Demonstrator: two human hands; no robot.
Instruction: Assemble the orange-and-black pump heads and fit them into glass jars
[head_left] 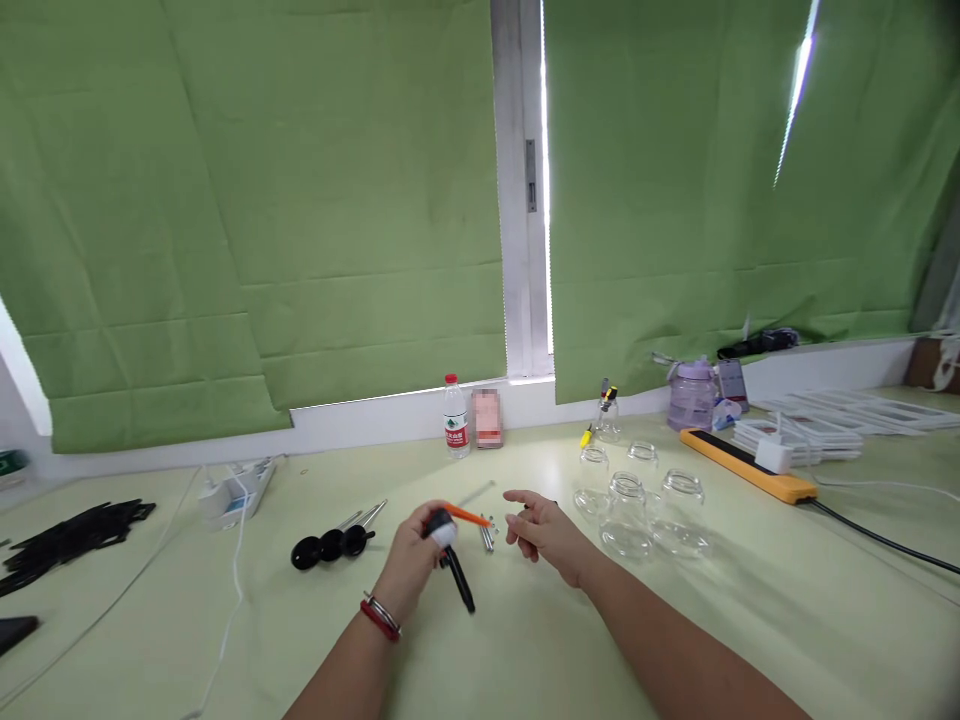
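My left hand (405,560) is closed around a black plastic part (459,580) with a stick-like black handle pointing down and a white round piece near its top. A slim orange piece (469,515) sticks out from the same grip toward the right; its kind is unclear. My right hand (546,540) hovers just right of the orange tip, index finger stretched and thumb apart, with nothing visible between them. Below the orange tip lie short metal rods (487,538) and tiny metal pieces. Left of my left hand rest several black round cups (331,547) with metal shafts.
Several clear glass jars (626,515) stand right of my right hand. Behind are a water bottle (456,420), a pink box-like item (487,418) and yellow-black tools (607,400). An orange power strip (750,466) lies right; black strips (71,535) and a white power strip (238,493) left.
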